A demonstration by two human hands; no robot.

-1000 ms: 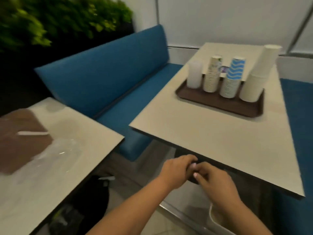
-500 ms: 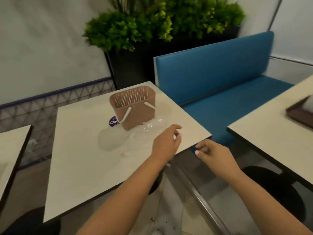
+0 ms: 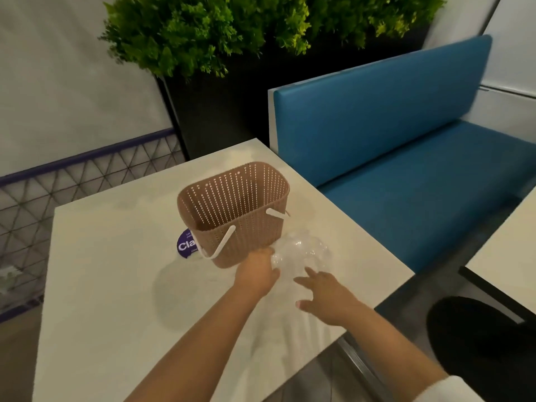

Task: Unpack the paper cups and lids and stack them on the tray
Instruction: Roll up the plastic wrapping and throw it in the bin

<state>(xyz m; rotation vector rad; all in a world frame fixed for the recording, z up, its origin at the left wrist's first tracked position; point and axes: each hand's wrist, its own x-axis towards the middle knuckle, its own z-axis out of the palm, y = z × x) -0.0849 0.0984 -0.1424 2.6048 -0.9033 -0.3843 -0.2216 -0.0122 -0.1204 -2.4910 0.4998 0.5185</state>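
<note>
Both hands point(image 3: 256, 271) point(image 3: 326, 294) (bare) at clear plastic point(image 3: 301, 253)

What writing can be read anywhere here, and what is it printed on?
"Cla": large white letters on a round purple label lying on the table, cut off by the brown basket standing in front of it.
Small white print above and below those letters: too small and blurred to read.
No other writing shows.

A purple label point(image 3: 185, 245) beside the basket point(image 3: 235, 211) reads, seemingly, "Cla".
</note>
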